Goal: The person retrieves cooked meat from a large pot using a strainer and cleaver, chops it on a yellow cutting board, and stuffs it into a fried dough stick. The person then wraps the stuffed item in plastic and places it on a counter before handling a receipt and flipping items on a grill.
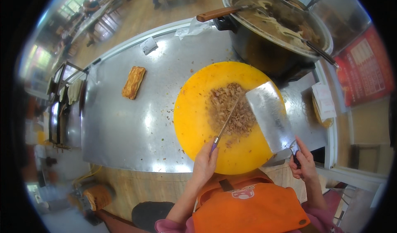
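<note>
My left hand (206, 160) grips the purple handle of a narrow metal blade or knife (229, 119), its far end over a heap of chopped meat (235, 109). In my right hand (303, 161) is the dark handle of a broad metal cleaver (269, 115); its blade lies flat-side up over the right part of a round yellow cutting board (192, 121), beside the meat. Bits of meat are scattered around the heap. A browned rectangular flatbread (133, 82) lies on the steel counter, left of the board.
A large pot (257, 43) of brown broth, with a wooden-handled utensil (218, 13) and a ladle (319, 51), stands behind the board at right. Crumbs dot the steel counter (118, 130). A basket with papers (324, 104) is at right, a metal rack (66, 106) at left.
</note>
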`<state>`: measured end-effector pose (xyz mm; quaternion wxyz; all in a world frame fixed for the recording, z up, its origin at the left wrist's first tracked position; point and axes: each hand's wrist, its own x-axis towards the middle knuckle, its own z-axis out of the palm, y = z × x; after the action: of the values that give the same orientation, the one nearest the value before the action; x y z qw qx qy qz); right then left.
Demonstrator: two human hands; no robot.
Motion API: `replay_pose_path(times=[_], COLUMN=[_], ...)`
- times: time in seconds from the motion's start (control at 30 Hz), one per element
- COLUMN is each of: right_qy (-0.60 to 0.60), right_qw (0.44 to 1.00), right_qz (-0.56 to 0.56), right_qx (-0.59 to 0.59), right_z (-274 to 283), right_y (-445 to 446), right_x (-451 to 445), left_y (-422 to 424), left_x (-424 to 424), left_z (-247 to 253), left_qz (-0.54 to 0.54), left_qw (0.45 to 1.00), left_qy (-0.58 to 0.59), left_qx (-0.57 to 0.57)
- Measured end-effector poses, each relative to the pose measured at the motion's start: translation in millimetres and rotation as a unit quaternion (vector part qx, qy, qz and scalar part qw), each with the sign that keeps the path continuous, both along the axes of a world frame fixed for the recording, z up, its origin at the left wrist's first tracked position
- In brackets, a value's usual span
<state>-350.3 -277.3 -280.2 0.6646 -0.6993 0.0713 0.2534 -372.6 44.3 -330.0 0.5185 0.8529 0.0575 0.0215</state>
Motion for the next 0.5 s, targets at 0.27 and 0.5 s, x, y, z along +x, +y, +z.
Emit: replay_pose_path(times=[0.27, 0.5], right_qy=[0.109, 0.122], right_qw=[0.965, 0.992], right_qz=[-0.156, 0.036], right_qx=[0.178, 0.004], right_z=[-4, -16], right_y=[56, -19], right_x=[18, -50], left_y=[-11, 7], left_x=[-8, 8], left_z=[32, 19], left_qz=[-0.18, -0.131], left_qw=[0.934, 0.955], left_qy=[-0.124, -0.096], left_qx=[0.282, 0.25])
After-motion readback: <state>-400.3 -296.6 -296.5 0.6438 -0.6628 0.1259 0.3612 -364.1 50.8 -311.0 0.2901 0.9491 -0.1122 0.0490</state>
